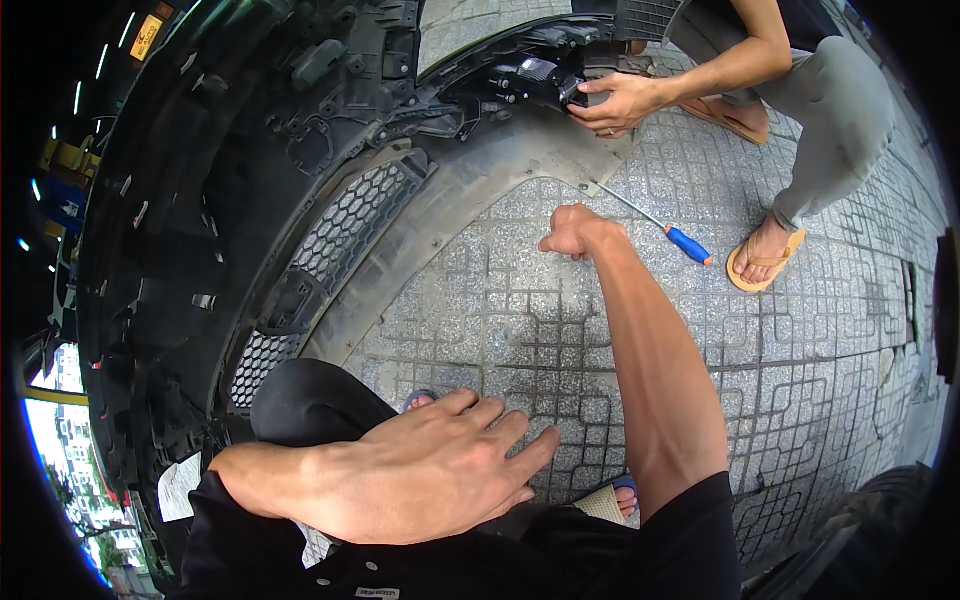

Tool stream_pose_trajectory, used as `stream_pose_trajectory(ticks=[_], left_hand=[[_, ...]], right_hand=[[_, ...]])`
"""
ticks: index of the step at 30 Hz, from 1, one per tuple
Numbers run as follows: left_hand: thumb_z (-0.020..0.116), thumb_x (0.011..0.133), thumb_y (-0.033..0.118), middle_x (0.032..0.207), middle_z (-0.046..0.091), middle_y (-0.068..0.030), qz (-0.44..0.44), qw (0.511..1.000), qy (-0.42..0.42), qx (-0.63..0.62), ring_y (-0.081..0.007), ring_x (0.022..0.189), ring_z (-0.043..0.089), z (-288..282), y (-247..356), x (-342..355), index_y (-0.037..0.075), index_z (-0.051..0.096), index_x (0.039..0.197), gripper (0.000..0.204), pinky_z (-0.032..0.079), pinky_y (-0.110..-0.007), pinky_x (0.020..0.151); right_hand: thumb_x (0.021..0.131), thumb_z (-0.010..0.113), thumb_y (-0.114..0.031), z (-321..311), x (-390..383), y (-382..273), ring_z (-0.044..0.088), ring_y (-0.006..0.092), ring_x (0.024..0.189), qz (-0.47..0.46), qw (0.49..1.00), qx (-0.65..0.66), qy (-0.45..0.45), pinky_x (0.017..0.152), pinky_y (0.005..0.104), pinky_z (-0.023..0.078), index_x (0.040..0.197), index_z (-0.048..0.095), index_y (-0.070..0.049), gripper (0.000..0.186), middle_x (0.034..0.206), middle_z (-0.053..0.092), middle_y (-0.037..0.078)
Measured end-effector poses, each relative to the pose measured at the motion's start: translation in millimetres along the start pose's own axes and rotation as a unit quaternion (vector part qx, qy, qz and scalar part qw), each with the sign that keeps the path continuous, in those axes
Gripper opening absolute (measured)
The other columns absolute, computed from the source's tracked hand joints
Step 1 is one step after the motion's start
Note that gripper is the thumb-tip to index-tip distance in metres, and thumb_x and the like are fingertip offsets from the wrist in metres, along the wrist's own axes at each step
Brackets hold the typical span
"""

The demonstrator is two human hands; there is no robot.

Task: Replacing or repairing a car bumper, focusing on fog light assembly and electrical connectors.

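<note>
My left hand [440,470] hangs palm down in front of my body, its fingers loosely bent and apart, with nothing seen in it. My right arm reaches forward over the paving, and my right hand [580,232] is curled into a loose fist, no object showing from it. Just beyond and to the right of that fist lies a screwdriver [688,243] with a blue and orange handle and a long metal shaft. To the left is a large black car bumper [160,270], its inner side showing, with a honeycomb grille [350,225] along it.
Across from me a co-worker's hand [622,103] touches a black lamp-like part [545,75] at the bumper's far end. That person's sandalled foot [765,255] stands right of the screwdriver. Grey patterned paving [790,400] spreads to the right. My knee [315,400] is beside the grille.
</note>
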State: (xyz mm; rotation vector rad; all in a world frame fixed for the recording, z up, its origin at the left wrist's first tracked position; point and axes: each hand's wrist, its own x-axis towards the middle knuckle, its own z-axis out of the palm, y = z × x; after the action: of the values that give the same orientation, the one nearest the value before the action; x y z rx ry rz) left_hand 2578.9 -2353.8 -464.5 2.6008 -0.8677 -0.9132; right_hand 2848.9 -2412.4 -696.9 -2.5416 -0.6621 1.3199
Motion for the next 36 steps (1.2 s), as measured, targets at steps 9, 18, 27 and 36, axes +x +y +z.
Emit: stream_pose_trajectory(ticks=[9,18,27,36], left_hand=[[0.054,0.111,0.036,0.111,0.065,-0.0181,0.0,1.0,-0.003,-0.001,-0.0331,0.108,0.065,-1,0,0,-0.004,0.053,0.148,0.054,0.05,-0.044,0.1],[0.054,0.111,0.036,0.111,0.065,-0.0182,0.005,1.0,-0.001,0.004,-0.0329,0.107,0.065,0,-1,-1,-0.003,0.053,0.149,0.055,0.05,-0.044,0.099],[0.054,0.111,0.036,0.111,0.065,-0.0185,0.005,1.0,-0.001,0.009,-0.0327,0.106,0.065,0,-2,-2,-0.004,0.053,0.149,0.055,0.05,-0.044,0.099],[0.054,0.111,0.037,0.112,0.065,-0.0191,0.008,1.0,0.003,0.018,-0.0333,0.108,0.064,-1,-1,-2,-0.004,0.052,0.149,0.056,0.05,-0.045,0.099]], right_hand=[[0.095,0.071,-0.048,6,4,6,0.074,0.0222,0.084,-0.041,0.998,-0.018,0.053,0.08,0.039,0.06,0.113,0.078,-0.004,0.049,0.101,0.078,0.011],[0.093,0.073,-0.044,1,5,2,0.063,0.0286,0.136,-0.003,1.0,-0.002,-0.006,0.111,0.0512,0.054,0.148,0.064,-0.012,0.064,0.149,0.064,0.009],[0.094,0.073,-0.044,3,9,3,0.067,0.0261,0.129,0.005,1.0,0.01,-0.014,0.108,0.0488,0.056,0.145,0.065,-0.013,0.06,0.142,0.067,0.008],[0.092,0.073,-0.043,1,8,2,0.066,0.0278,0.131,0.0,1.0,0.001,-0.011,0.109,0.0501,0.055,0.147,0.064,-0.012,0.063,0.146,0.065,0.009]])
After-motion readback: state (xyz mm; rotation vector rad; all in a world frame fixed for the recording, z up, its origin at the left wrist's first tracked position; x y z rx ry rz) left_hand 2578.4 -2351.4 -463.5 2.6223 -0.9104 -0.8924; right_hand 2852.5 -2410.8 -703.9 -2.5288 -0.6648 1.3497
